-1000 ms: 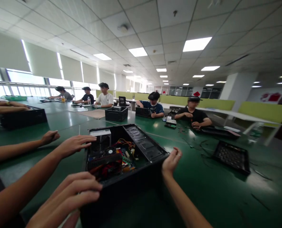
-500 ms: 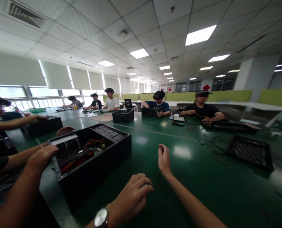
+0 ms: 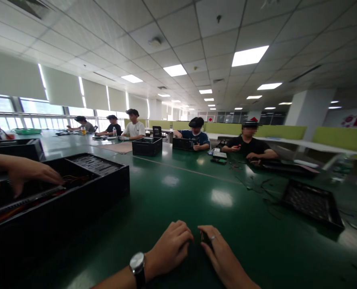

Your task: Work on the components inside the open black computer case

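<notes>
Over the green tabletop, my left hand, with a wristwatch on its wrist, is loosely curled. No object shows in it, and its thumb sits a little apart from the fingers. Just to its right, my right hand, wearing a ring, pinches a small dark piece with a gold-coloured edge between fingers and thumb. The fingers cover most of that piece, so its kind is unclear. Fingertips of both hands face each other across a narrow gap.
At left, a co-worker's hand reaches into an open black computer case. A black tray-like panel and loose cables lie at right. Across the table, a person sits near another case.
My right hand has come down and back toward me, beside my left hand. The view has turned right, shifting the near computer case leftward. A co-worker's hand now reaches into that case.
</notes>
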A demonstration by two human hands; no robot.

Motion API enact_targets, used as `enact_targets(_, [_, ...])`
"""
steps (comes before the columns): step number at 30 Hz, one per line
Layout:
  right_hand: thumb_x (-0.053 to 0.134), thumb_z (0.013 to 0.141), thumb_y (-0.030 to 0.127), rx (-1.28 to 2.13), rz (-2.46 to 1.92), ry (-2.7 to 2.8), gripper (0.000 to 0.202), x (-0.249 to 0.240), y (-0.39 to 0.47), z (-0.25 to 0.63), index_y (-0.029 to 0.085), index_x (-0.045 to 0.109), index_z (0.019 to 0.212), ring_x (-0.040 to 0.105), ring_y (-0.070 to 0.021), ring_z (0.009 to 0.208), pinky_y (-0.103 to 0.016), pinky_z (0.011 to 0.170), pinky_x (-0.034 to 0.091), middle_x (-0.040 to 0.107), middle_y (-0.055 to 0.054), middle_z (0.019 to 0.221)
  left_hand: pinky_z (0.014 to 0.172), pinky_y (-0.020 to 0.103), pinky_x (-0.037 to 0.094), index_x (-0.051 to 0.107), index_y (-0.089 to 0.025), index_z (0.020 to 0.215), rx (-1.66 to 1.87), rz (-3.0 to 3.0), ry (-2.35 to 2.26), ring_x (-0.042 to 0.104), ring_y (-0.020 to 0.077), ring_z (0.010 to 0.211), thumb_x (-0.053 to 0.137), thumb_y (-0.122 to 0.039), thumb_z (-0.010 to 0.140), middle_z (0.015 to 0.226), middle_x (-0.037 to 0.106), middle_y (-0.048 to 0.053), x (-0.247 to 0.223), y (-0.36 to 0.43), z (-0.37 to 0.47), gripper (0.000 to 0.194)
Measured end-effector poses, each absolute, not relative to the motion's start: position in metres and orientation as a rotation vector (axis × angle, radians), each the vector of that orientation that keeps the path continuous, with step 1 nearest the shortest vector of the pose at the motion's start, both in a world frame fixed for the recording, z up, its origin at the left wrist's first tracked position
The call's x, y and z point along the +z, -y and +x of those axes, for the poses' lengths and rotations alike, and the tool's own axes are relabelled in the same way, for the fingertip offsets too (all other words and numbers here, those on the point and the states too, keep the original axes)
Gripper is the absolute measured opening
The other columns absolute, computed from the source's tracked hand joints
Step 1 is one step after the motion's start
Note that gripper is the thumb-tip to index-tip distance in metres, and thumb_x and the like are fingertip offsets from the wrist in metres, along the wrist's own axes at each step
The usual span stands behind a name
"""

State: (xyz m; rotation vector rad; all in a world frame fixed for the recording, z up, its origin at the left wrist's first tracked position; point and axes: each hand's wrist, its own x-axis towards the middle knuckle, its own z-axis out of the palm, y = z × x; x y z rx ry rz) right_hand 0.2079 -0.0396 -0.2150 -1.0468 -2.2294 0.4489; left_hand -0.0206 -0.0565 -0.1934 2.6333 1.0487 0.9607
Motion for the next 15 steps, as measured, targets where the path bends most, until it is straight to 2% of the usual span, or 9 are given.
enact_targets(3, [0.050, 0.101, 0.025, 0.506, -1.094, 2.200, 0.043, -0.213, 0.040, 0.212, 0.030, 0.044, 0.143, 0.057, -0.0225, 0.122, -0.042, 0.108, 0.046, 0.058, -0.006, 0.133, 0.087, 0.033, 0.043, 0.057, -0.020, 0.100, 0.953, 2.589, -1.081, 0.053, 0.0188, 0.098, 0.047, -0.006, 0.090, 0.103, 0.063, 0.004, -0.193, 0.062, -0.025, 0.020])
enact_targets(8, [0.053, 0.098, 0.021, 0.484, -1.010, 2.255, 0.046, -0.213, 0.042, 0.212, 0.032, 0.044, 0.142, 0.060, -0.0222, 0.119, -0.040, 0.105, 0.049, 0.060, -0.004, 0.132, 0.083, 0.033, 0.043, 0.059, -0.021, 0.100, 0.840, 2.650, -1.060, 0.054, 0.0186, 0.095, 0.049, -0.009, 0.090, 0.101, 0.062, 0.004, -0.195, 0.066, -0.027, 0.018])
enact_targets(15, [0.052, 0.098, 0.022, 0.418, -0.997, 2.262, 0.047, -0.210, 0.044, 0.211, 0.030, 0.044, 0.143, 0.062, -0.0244, 0.119, -0.042, 0.104, 0.051, 0.061, -0.007, 0.133, 0.084, 0.033, 0.042, 0.059, -0.022, 0.104, 0.760, 2.736, -1.057, 0.054, 0.0186, 0.098, 0.051, -0.010, 0.091, 0.104, 0.064, 0.003, -0.191, 0.074, -0.025, 0.020])
